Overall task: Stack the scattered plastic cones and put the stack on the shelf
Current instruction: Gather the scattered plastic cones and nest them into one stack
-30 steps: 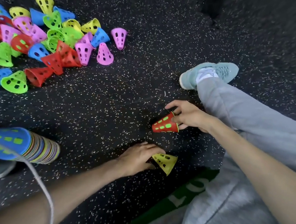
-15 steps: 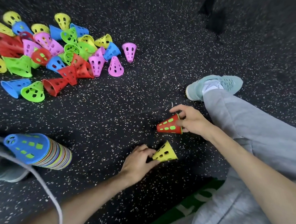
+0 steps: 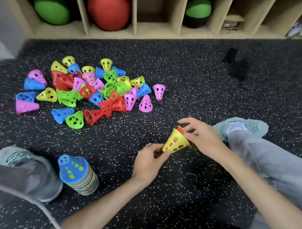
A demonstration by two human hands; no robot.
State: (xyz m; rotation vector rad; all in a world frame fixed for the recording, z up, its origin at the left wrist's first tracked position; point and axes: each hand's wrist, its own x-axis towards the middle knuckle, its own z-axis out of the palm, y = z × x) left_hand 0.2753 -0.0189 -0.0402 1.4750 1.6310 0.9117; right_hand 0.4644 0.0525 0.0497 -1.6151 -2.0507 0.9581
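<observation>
Two cones are being nested above the dark speckled floor [image 3: 209, 84]: a yellow cone [image 3: 176, 141] sits over a red cone [image 3: 182, 130], whose rim and body show through the yellow one's holes and past its wide end. The left hand [image 3: 148, 163] pinches the yellow cone's narrow end between curled fingers, while the right hand [image 3: 201, 137] has its fingers bent over the pair's wide end, touching the red rim. The step in hand looks to be the seating of one cone fully on the other. Next, the pair would likely need carrying across to the stack [image 3: 78, 176], blue on top, which stands tilted on the floor beside the person's left shoe [image 3: 30, 167], and pushing down squarely so it does not topple. Dozens of loose cones, the pile [image 3: 90, 91], lie scattered further out, well apart from both hands, so the job appears far from done. Beyond them runs the shelf [image 3: 136, 10], its cubbies holding a green ball [image 3: 51, 9], a red ball [image 3: 109, 8] and a second green ball; one cubby between them looks free.
</observation>
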